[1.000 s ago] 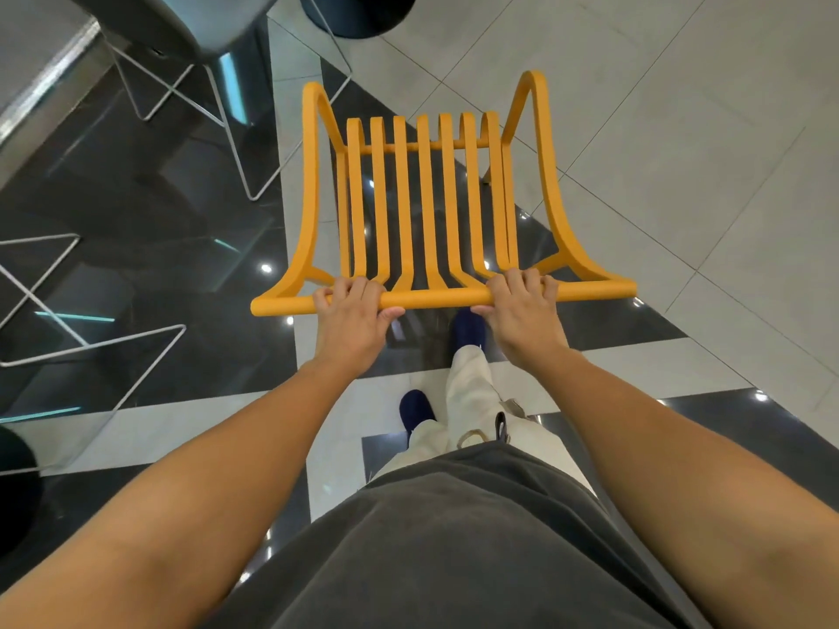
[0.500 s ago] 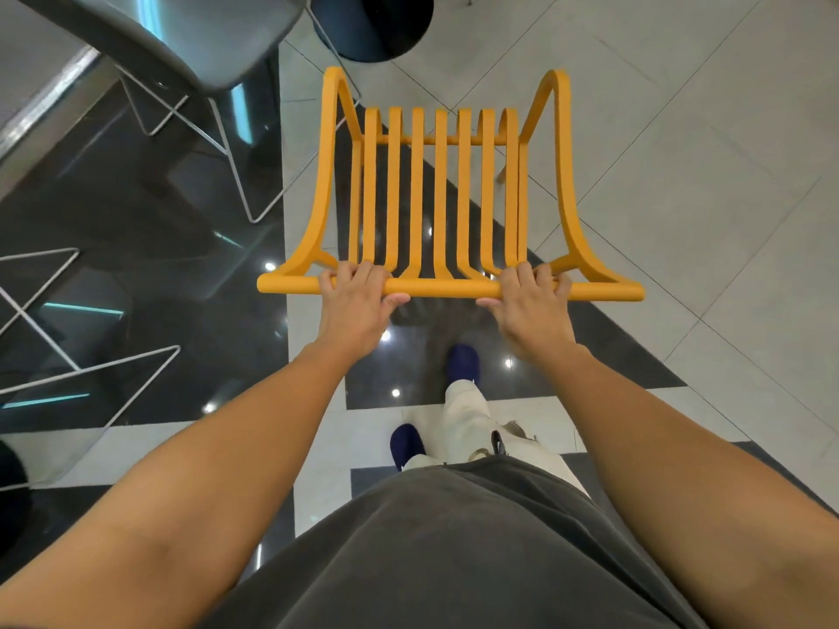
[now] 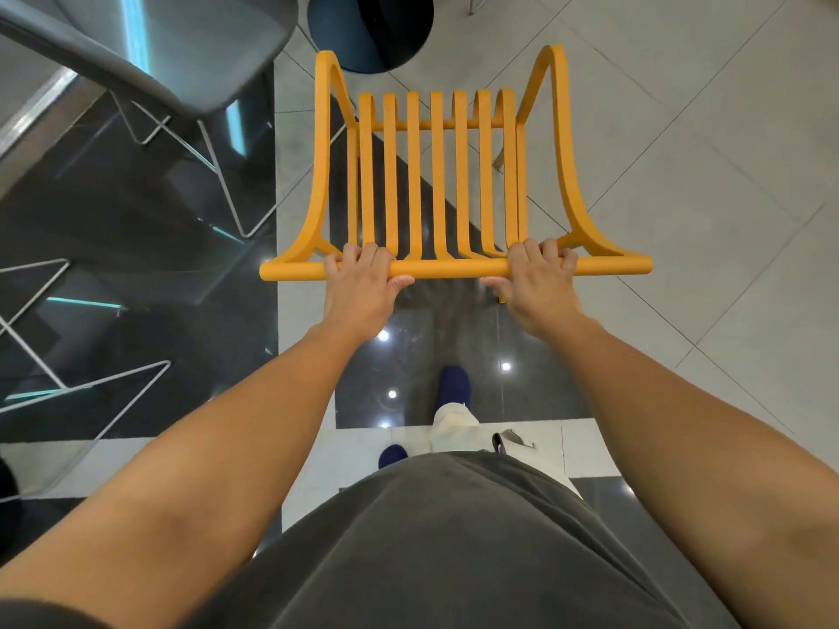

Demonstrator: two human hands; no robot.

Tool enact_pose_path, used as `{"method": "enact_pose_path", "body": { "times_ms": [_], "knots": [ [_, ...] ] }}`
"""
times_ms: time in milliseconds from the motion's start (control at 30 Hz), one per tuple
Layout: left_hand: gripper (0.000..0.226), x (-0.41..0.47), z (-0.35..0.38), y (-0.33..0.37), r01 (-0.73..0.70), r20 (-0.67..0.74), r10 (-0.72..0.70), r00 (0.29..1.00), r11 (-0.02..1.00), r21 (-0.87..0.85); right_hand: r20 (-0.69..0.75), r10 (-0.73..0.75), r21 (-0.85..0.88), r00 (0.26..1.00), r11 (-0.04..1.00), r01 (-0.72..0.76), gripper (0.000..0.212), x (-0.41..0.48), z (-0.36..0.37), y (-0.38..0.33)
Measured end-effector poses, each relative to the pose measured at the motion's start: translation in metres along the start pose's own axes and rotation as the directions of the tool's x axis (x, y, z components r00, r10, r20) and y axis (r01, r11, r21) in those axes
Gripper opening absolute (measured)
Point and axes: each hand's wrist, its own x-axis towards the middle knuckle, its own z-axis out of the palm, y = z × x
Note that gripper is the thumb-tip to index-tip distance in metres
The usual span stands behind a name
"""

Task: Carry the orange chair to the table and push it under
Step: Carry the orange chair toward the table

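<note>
Pale tiled floor (image 3: 681, 129) lies open right of the chair (image 3: 436, 174); a grey chair (image 3: 159, 52) crowds its left. Both hands, left (image 3: 363, 292) and right (image 3: 538, 288), grip its top rail, slats running away from the person, rail crosswise.

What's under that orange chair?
Through the orange chair slats: grey and black floor tiles, plus a dark round base beyond. Its legs are mostly hidden.
</note>
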Motion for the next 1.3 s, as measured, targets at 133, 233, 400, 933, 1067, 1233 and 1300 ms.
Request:
{"method": "enact_pose_path", "body": {
  "times_ms": [133, 233, 400, 933, 1067, 1233, 1300],
  "knots": [
    [0.048, 0.027, -0.005, 0.001, 0.004, 0.006, -0.004, 1.000, 1.000, -0.016, 0.016, -0.003, -0.015, 1.000, 1.000, 0.003, 0.049, 0.028, -0.006, 0.010],
    [0.048, 0.047, -0.008, 0.002, 0.012, -0.003, -0.012, 1.000, 1.000, -0.029, 0.021, -0.013, -0.013, 1.000, 1.000, 0.014, 0.050, 0.048, -0.009, 0.017],
    [0.045, 0.076, -0.011, 0.000, 0.020, -0.012, -0.021, 1.000, 0.998, -0.056, 0.027, -0.019, 0.002, 0.999, 1.000, 0.019, 0.048, 0.078, -0.017, 0.025],
    [0.043, 0.178, -0.029, -0.016, 0.018, -0.001, -0.018, 1.000, 0.996, -0.091, 0.057, -0.007, 0.017, 0.998, 1.000, 0.006, 0.046, 0.175, -0.046, 0.032],
    [0.042, 0.196, -0.030, -0.018, 0.020, -0.029, -0.022, 0.999, 0.996, -0.088, 0.046, -0.005, -0.009, 0.999, 1.000, 0.006, 0.048, 0.196, -0.050, 0.034],
    [0.043, 0.215, -0.036, -0.020, 0.024, -0.022, -0.026, 0.999, 0.996, -0.082, 0.035, -0.017, -0.022, 0.999, 1.000, 0.018, 0.049, 0.218, -0.052, 0.040],
    [0.043, 0.228, -0.040, -0.022, 0.022, -0.021, -0.024, 0.999, 0.996, -0.087, 0.041, -0.019, -0.008, 0.999, 1.000, 0.019, 0.049, 0.232, -0.055, 0.041]
  ]
}}
